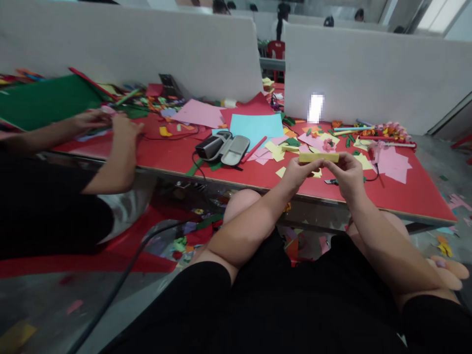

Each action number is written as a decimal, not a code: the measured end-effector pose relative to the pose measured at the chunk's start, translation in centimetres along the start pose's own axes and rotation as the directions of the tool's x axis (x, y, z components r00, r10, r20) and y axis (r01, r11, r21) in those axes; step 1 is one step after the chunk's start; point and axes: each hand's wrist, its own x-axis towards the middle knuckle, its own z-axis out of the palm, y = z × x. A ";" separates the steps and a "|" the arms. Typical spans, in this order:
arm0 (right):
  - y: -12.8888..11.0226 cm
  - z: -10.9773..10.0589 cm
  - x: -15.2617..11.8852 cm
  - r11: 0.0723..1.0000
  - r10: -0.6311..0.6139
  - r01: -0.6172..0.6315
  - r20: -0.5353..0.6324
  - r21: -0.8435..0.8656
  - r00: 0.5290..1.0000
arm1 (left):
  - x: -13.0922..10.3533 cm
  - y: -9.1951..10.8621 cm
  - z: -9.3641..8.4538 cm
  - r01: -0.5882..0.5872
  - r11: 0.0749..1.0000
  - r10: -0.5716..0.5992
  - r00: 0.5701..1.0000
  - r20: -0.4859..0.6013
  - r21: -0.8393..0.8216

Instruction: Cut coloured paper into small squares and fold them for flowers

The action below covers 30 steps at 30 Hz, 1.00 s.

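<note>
A strip of yellow paper [318, 157], folded or narrow, is held level above the front part of the red table. My left hand [296, 173] pinches its left part, and my right hand [349, 176] grips the right end, thumbs close together at the lower edge. Just below my right hand lies a utility knife [331, 182]. Beyond the strip are a pink paper flower [329, 144] and loose yellow paper pieces [275, 150]. A pink glue gun [375, 151] with a cord rests to the right of my right hand.
An opened black case [235, 149] and a light blue sheet [254, 126] lie left of my hands on the red table [165, 153]. White partitions [376, 78] stand behind. At left, another person's hands [123, 123] work with something pink. A lit phone [315, 108] leans at the back.
</note>
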 end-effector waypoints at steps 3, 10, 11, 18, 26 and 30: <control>0.6 -0.1 0.1 0.999 0.038 -0.036 -0.060 0.038 0.997 | -0.1 0.2 -0.3 -0.002 1.000 0.002 0.999 0.043 0.016; 1.6 -0.9 0.6 0.994 0.091 -0.087 -0.057 0.071 0.994 | -0.1 1.1 -1.3 0.028 0.994 -0.039 0.994 0.105 0.108; 1.8 -1.1 0.7 0.993 0.097 -0.093 -0.047 0.069 0.994 | -0.1 1.1 -1.3 0.031 0.993 -0.042 0.995 0.094 0.111; 2.2 -1.2 0.8 0.997 0.075 -0.076 0.075 0.021 0.994 | 0.0 1.1 -1.4 0.055 0.992 -0.063 0.995 0.074 0.116; 1.0 -0.7 0.4 0.998 0.065 -0.065 -0.013 0.004 0.998 | -0.9 2.5 -0.2 0.056 0.992 -0.062 0.997 0.046 0.115; 1.1 -1.2 0.7 0.997 0.070 -0.071 0.012 0.022 0.997 | -0.8 2.4 -0.3 0.020 0.990 -0.028 0.998 0.059 0.138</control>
